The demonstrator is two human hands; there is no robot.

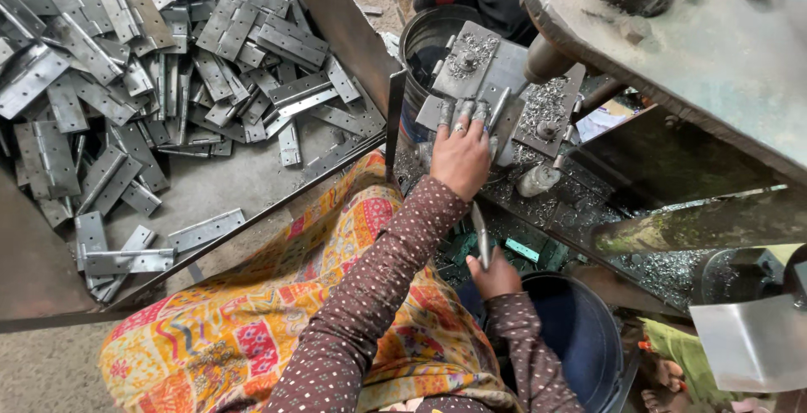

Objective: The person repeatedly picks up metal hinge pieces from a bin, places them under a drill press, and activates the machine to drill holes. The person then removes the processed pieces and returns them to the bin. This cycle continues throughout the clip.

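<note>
At frame centre the left hand (461, 156) presses flat on a steel hinge (487, 114) lying on the press plate (471, 64), fingers spread. Below it, the right hand (494, 277) clenches another hinge (481, 232), probably by its lower end. Stiff, sharp-edged, slippery metal; best gripped along the edges. Loose hinges (143, 68) heap upper left; shavings (546, 102) and the machine arm (546, 60) crowd the plate.

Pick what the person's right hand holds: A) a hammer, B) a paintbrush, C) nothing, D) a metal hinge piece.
D: the right hand grips a narrow grey metal hinge piece pointing upward, while the left hand presses on the machine's metal plate.
</note>
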